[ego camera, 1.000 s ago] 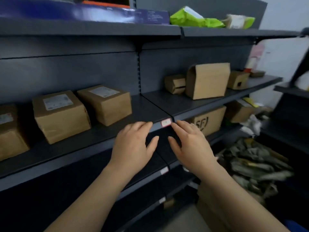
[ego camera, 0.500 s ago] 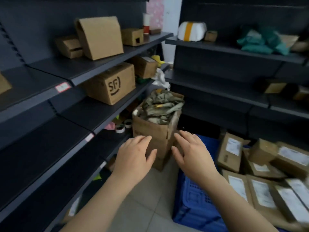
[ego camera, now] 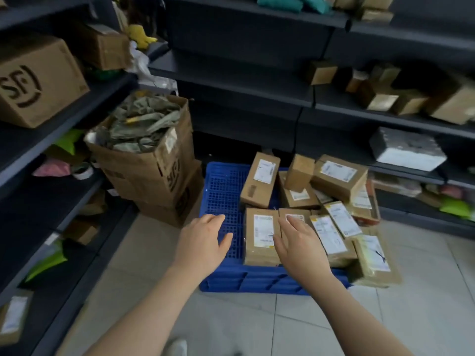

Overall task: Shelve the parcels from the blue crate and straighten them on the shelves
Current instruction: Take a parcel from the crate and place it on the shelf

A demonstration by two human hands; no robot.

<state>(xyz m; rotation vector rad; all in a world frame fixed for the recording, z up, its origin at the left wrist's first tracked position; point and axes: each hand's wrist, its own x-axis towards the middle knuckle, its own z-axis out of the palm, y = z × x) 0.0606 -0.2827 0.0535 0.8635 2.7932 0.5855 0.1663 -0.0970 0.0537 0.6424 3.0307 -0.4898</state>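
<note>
Room: dark metal shelves (ego camera: pixel 239 73) along the left and back walls, pale tiled floor (ego camera: pixel 424 304) below.
Crate: blue crate (ego camera: pixel 226 276) sits on the floor near the back shelving; its left part is bare grid, its right part is heaped with parcels (ego camera: pixel 334 181).
Parcels: brown cardboard, most with white labels up; several lean on one another, and one parcel at the right (ego camera: pixel 372 260) hangs over the crate's edge.
Nearest parcel: long box (ego camera: pixel 259 237), label up, lies flat by the crate's front wall.
Left hand: left hand (ego camera: pixel 200 242) is spread, palm down, over the bare grid, holding nothing.
Right hand: right hand (ego camera: pixel 299 242) is spread and empty, over the boxes just right of the long box; contact cannot be told.
Left shelves: big printed carton (ego camera: pixel 38 80) on a shelf; open carton of crumpled green bags (ego camera: pixel 154 150) stands on the floor beside the crate.
</note>
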